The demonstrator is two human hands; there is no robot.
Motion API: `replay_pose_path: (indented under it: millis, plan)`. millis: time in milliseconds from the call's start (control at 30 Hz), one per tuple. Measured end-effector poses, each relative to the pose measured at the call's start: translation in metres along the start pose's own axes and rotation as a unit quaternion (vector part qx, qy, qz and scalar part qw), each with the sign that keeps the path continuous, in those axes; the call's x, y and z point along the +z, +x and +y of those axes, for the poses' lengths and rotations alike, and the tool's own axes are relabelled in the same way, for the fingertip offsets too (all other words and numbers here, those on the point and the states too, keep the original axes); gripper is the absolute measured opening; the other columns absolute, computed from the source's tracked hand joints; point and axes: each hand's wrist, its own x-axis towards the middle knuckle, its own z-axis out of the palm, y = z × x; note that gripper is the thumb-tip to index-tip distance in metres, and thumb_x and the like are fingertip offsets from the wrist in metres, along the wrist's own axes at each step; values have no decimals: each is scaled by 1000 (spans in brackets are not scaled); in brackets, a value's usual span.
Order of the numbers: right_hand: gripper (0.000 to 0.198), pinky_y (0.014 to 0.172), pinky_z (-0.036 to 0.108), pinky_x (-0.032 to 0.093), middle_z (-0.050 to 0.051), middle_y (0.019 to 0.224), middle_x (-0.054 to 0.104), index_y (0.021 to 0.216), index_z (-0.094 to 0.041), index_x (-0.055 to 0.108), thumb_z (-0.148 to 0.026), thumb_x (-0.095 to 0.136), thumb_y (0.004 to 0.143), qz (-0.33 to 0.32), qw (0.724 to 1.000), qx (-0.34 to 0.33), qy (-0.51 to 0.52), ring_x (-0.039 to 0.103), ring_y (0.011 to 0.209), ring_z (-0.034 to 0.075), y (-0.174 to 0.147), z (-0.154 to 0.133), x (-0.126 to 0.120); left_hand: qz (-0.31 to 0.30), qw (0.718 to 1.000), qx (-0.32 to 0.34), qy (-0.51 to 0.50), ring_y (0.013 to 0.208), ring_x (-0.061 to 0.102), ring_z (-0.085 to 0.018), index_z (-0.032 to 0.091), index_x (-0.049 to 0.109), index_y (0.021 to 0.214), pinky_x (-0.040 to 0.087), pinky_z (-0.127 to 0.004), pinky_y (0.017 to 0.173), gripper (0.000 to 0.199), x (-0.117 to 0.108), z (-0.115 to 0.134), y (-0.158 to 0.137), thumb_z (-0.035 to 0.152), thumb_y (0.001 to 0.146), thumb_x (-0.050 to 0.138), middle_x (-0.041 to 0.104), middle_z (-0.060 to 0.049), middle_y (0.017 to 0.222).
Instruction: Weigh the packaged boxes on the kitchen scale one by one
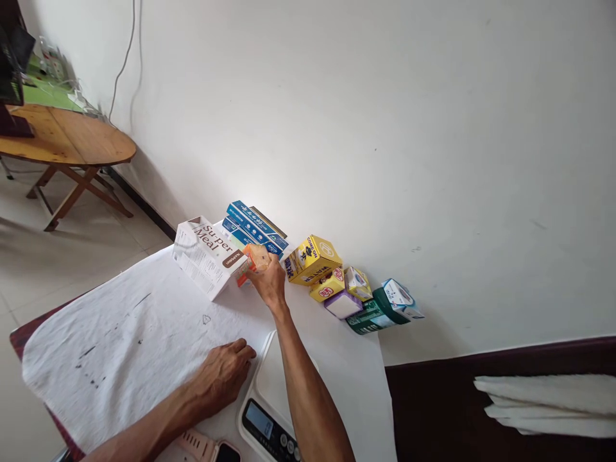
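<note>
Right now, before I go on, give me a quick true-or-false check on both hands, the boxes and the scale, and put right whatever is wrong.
1. The right hand is on the orange box. True.
2. The Su-per Meal box is left of the orange box in the picture. True.
3. The left hand grips the Su-per Meal box. False: it rests on the white cloth, beside the scale.
4. The right hand covers the scale's display. False: the display is in plain view.
5. The green container is right of the yellow COME ON box in the picture. True.
</note>
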Motion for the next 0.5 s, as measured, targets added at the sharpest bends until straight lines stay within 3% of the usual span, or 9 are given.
replay_pose_path:
  millis: [233,367,500]
  plan:
    - [68,82,43,58,13,104,75,119,-16,61,-42,73,58,40,996,65,51,71,89,31,-25,6,-35,21,1000,12,3,90,70,-20,22,63,110,52,-28,78,25,0,-1,-1,10,97,45,69,-4,102]
    - [74,87,41,58,13,121,72,129,-17,59,-42,75,61,51,993,56,92,70,101,30,-63,4,-85,16,1000,17,1,94,70,-21,21,63,112,52,-30,80,26,-1,-3,-2,10,98,44,69,-5,106]
    - [80,85,39,61,13,131,68,139,-19,53,-43,79,66,15,993,59,104,71,106,29,-117,5,-140,10,1000,22,-3,92,69,-22,20,63,110,52,-32,80,25,-3,-4,-2,11,98,43,68,-6,104]
